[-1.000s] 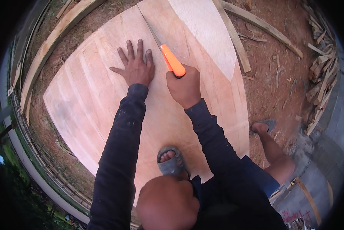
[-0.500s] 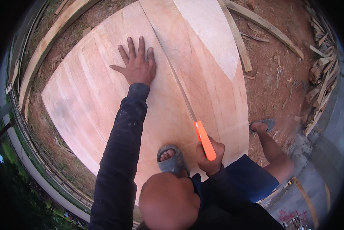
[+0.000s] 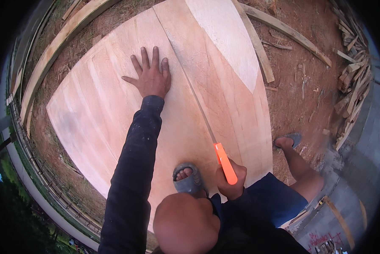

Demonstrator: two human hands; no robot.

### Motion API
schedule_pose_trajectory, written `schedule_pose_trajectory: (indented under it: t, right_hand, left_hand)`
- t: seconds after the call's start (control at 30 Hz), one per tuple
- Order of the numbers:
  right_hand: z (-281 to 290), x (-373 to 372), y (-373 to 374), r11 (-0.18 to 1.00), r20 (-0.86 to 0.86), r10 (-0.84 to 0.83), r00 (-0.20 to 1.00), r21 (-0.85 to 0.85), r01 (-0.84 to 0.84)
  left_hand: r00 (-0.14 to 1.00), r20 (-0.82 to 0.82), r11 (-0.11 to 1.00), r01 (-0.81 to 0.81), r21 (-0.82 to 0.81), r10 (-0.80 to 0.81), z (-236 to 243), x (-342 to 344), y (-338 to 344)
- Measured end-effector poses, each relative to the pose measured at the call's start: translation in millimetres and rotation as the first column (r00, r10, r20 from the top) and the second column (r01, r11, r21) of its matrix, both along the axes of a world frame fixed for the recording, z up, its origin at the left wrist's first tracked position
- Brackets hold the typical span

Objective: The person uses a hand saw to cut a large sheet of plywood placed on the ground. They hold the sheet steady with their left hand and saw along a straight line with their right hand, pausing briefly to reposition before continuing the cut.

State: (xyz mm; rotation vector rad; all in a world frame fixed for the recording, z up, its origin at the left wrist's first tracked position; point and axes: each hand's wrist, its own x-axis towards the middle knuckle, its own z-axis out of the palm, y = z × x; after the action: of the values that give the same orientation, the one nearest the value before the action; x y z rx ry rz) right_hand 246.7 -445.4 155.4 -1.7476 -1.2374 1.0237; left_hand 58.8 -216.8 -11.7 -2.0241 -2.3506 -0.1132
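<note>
My left hand [image 3: 152, 76] lies flat, fingers spread, on a large pale plywood sheet [image 3: 88, 110], just left of a long line running down it. My right hand [image 3: 232, 188] grips a handsaw by its orange handle [image 3: 225, 164]; the thin blade [image 3: 203, 118] points away from me along that line. My left foot, in a grey slide sandal [image 3: 189, 183], rests on the sheet between my forearms. A lighter, pointed area [image 3: 223, 34] shows at the sheet's upper right.
Timber lengths [image 3: 50, 51] lie on reddish dirt [image 3: 300, 106] around the sheet. A heap of scrap wood [image 3: 350, 93] is at the right, beside grey concrete [image 3: 346, 194] at lower right. My right foot [image 3: 285, 142] stands on the dirt. Greenery borders the far left.
My right hand has drawn the saw a long way down toward me along the line, mostly in the first half second, then slightly further. My left hand stays spread on the sheet.
</note>
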Motion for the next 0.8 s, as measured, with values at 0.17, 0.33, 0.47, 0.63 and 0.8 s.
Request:
schedule_pose_trajectory:
  t: [0.17,0.33,0.47,0.63,0.8]
  right_hand:
    - [-6,-7,33,0.998,-0.09,-0.035,0.995,-0.05,0.03]
    - [-74,-57,235,1.0,0.164,-0.02,0.986,0.005,0.02]
    - [-63,-44,181,0.998,0.011,-0.032,0.999,0.054,0.031]
    - [17,26,-46,0.986,0.106,0.159,0.982,-0.058,-0.154]
    - [20,17,-20,0.996,0.001,0.059,0.998,-0.062,-0.059]
  left_hand:
    - [1.0,0.016,0.999,-0.018,-0.028,0.018,2,1,-4]
    - [0.997,0.058,0.998,0.044,0.038,-0.046,6,19,8]
    - [0.997,0.075,1.0,0.011,0.009,-0.012,7,11,3]
    - [0.999,0.047,1.0,-0.02,-0.021,0.021,8,4,1]
    - [0.999,0.048,1.0,-0.016,-0.026,0.017,5,5,-3]
